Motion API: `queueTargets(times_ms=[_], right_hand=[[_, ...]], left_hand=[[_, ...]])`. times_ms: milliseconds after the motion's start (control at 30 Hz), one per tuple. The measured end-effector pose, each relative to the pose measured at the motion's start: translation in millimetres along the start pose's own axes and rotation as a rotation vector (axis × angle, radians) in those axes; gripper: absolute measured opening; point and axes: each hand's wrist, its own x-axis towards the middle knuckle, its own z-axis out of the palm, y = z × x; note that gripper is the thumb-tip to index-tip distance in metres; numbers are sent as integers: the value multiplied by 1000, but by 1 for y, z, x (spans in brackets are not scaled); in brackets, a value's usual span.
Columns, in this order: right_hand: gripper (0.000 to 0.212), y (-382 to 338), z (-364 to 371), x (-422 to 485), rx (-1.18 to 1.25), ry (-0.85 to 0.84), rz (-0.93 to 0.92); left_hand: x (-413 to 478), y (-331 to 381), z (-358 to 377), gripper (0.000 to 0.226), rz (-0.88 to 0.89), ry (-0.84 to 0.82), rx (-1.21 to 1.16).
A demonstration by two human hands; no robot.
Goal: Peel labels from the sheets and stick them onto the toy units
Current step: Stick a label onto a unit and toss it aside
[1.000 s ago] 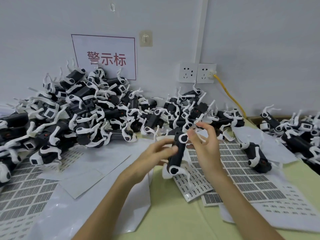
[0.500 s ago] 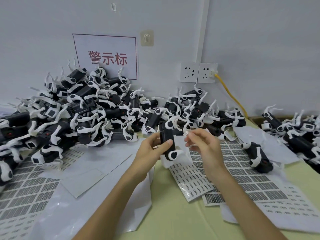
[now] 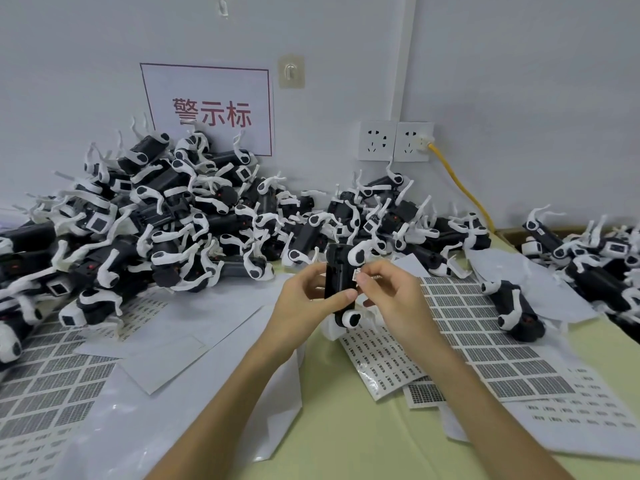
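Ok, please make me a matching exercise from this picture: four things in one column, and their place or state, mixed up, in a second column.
Things:
1. held toy unit
2. small label
3. yellow cable
4. lone toy unit

Places or states:
a. plugged into the right wall socket
b. lying on the label sheets
c. gripped by the left hand
d. pinched by the right hand

Pairs: 1-c, 2-d, 3-a, 4-b.
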Motion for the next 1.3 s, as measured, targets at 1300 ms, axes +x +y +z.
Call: queueTargets(times_ms=[1300], right_hand=[[10,7,3,-1,-81,40,18]], left_hand=[[-5,0,4,53,83,93,260]])
